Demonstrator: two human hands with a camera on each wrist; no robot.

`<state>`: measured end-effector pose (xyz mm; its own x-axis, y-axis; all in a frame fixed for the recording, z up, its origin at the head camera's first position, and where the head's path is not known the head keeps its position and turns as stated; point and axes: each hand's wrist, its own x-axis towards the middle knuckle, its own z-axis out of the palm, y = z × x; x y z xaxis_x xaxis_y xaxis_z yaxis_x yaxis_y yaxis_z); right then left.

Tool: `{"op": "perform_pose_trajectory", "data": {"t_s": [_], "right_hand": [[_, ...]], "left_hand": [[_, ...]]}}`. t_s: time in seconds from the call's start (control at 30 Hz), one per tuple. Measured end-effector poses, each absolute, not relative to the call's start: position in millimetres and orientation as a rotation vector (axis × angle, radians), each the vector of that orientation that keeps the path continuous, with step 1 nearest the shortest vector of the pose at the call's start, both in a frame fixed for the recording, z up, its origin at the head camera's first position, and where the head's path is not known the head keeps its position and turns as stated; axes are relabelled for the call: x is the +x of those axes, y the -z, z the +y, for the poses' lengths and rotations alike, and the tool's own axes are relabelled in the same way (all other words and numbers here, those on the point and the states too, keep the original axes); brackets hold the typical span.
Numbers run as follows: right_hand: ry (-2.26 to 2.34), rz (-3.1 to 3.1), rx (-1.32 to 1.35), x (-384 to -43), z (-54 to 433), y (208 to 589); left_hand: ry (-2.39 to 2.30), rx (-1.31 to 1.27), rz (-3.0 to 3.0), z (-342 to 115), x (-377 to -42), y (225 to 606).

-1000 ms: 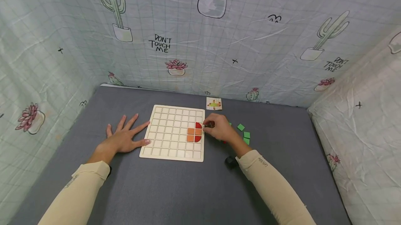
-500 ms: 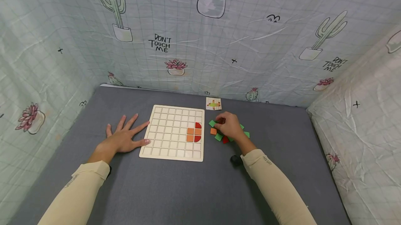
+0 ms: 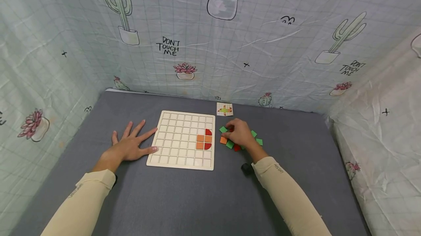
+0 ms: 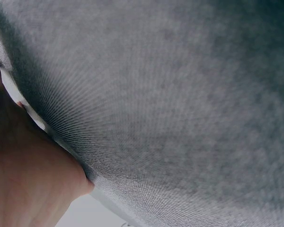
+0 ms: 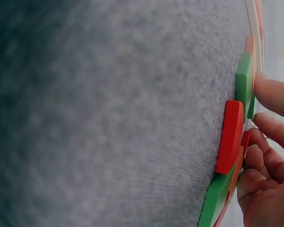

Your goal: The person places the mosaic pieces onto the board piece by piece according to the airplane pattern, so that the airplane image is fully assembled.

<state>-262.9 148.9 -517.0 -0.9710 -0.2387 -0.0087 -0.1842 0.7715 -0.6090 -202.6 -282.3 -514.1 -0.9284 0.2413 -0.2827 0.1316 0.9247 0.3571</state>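
My left hand [image 3: 129,147] lies flat with spread fingers, its thumb and index fingertips on the left edge of the pale wooden grid board [image 3: 175,135]. Toward the board's right side sit several orange square tiles [image 3: 200,138] and two red rounded tiles [image 3: 208,146]. My right hand [image 3: 241,133] hovers over loose tiles right of the board, its fingertips at a loose orange tile [image 3: 223,140]. In the right wrist view its thumb and index finger stand apart behind a green tile [image 5: 244,78] and a red tile [image 5: 230,137]; other fingers curl inward. The hand hides part of the pile.
A small pattern card [image 3: 224,109] lies behind the board near the back wall. Green tiles [image 3: 259,142] lie right of the right hand. A black object [image 3: 246,169] shows at the right wrist. Printed fabric [image 3: 210,46] encloses the grey table [image 3: 184,203].
My right hand has moved from the board's right edge to the loose tiles, uncovering several of them. The loose orange tile has shifted slightly nearer. The left hand has stayed still.
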Motion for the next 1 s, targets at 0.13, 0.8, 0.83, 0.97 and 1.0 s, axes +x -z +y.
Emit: {"op": "perform_pose_trajectory", "data": {"t_s": [0.13, 0.8, 0.83, 0.97, 1.0], "right_hand": [[0.974, 2.874, -0.316, -262.6, 145.3, 515.2], [0.886, 2.869, -0.453, -266.0, 145.2, 512.9], [0.896, 2.866, -0.462, -265.9, 145.6, 512.8], [0.937, 2.847, -0.5, -264.7, 147.2, 511.0], [0.949, 2.839, -0.506, -264.3, 147.4, 510.3]], "left_hand": [[-0.507, 0.283, 2.764, -284.4, -204.9, 517.7], [-0.435, 0.281, 2.739, -280.8, -208.1, 509.4], [-0.435, 0.281, 2.739, -280.8, -208.1, 509.5], [-0.431, 0.28, 2.742, -282.6, -208.7, 510.8], [-0.43, 0.277, 2.742, -282.7, -209.0, 511.4]]}}
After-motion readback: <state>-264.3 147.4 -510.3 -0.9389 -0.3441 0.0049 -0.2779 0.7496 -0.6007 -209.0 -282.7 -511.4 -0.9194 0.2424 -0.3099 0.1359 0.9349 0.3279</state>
